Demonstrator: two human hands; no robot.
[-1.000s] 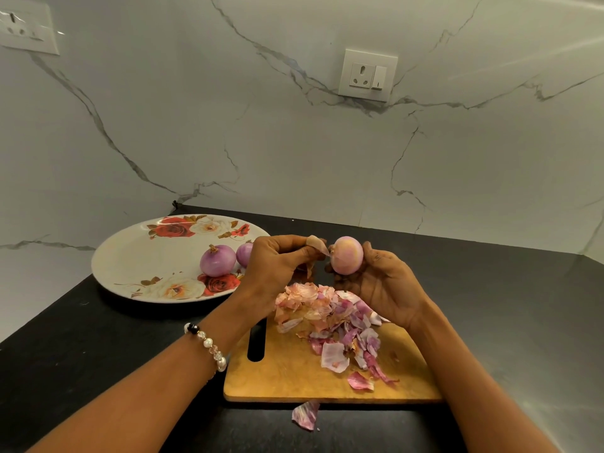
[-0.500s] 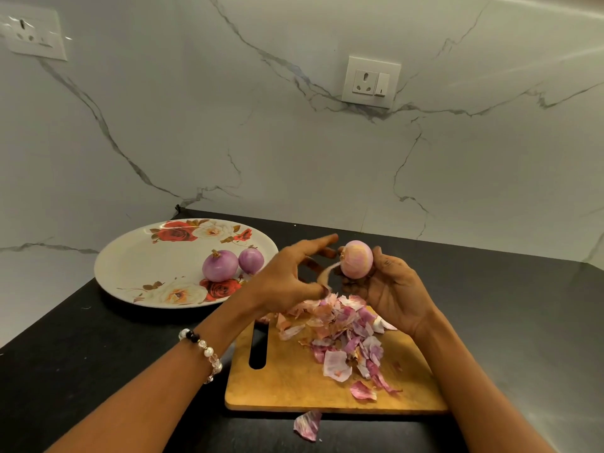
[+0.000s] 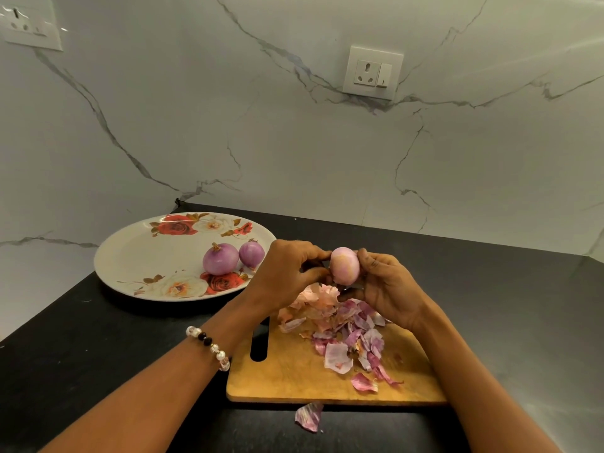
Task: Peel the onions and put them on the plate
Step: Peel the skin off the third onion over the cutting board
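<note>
Black countertop [image 3: 490, 289] with floral plate [image 3: 137, 256], wooden cutting board [image 3: 294, 377], stray onion peel [image 3: 309, 416].

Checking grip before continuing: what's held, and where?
The onion, over the cutting board: right hand grips its right side, left hand pinches its left side.

- No words, brands, labels or numbers could be read anywhere.
- The plate [image 3: 130, 256] bore only a pattern of roses.
- The wall socket [image 3: 372, 71] carried no legible marking.
</note>
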